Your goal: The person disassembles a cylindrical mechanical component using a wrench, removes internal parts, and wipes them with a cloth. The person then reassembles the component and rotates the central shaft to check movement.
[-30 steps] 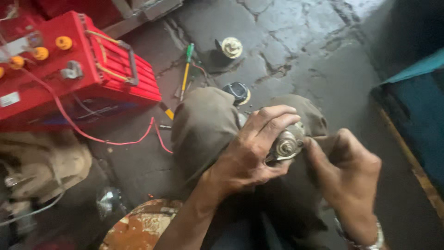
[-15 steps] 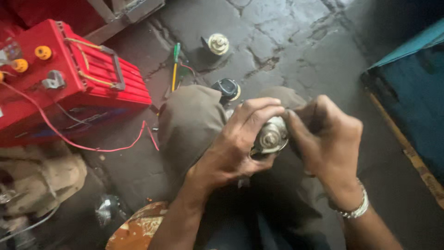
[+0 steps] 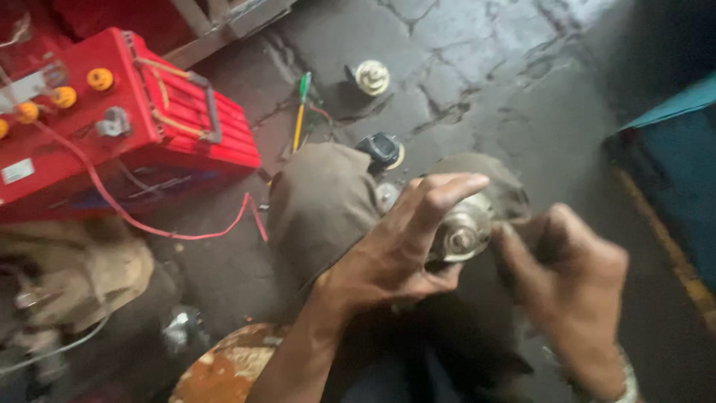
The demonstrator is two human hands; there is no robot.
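Round metal part held above the knees

Left hand (image 3: pixel 395 257) wraps the metal part (image 3: pixel 461 230); right hand (image 3: pixel 570 280) pinches its edge at 3 o'clock. Red battery box (image 3: pixel 97 134) with a white rectangular label sits at 10 o'clock on cracked grey floor (image 3: pixel 477 60).

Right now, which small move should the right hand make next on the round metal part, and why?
Probably turn the small piece at the rim: the left hand grips the round metal part above the knees, and the right hand fingertips already pinch its right edge.
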